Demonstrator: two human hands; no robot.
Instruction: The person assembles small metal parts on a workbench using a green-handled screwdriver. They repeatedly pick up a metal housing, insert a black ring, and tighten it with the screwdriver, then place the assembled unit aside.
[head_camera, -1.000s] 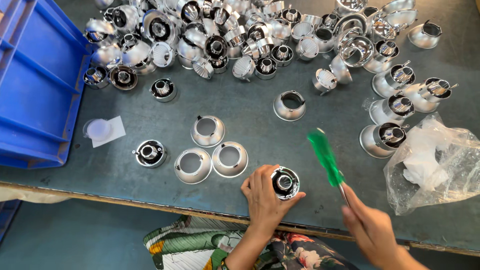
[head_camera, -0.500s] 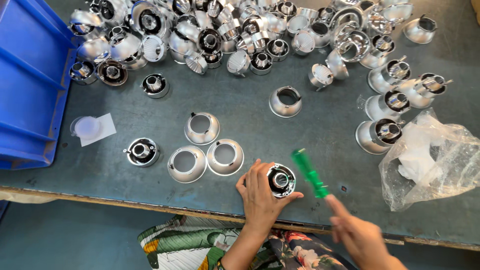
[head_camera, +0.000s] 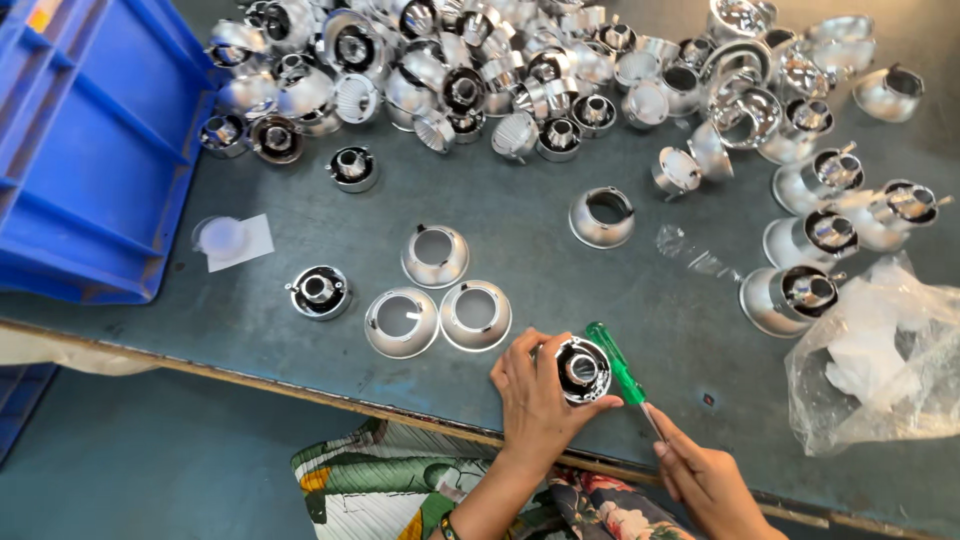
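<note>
Green-handled screwdriver swung down from mid-air, now laid against chrome reflector cup near table edge. Left hand clasping cup; right hand pinching shaft. Seems lined up for fastening.

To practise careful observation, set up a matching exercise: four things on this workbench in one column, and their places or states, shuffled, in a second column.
Column 1
1. green-handled screwdriver
2. blue plastic crate
3. clear plastic bag
4. round metal fitting with black insert

Column 2
A. at the bench's left edge
B. lying crumpled at the right
C. held in the left hand
D. held in the right hand

Pairs: 1-D, 2-A, 3-B, 4-C
</note>
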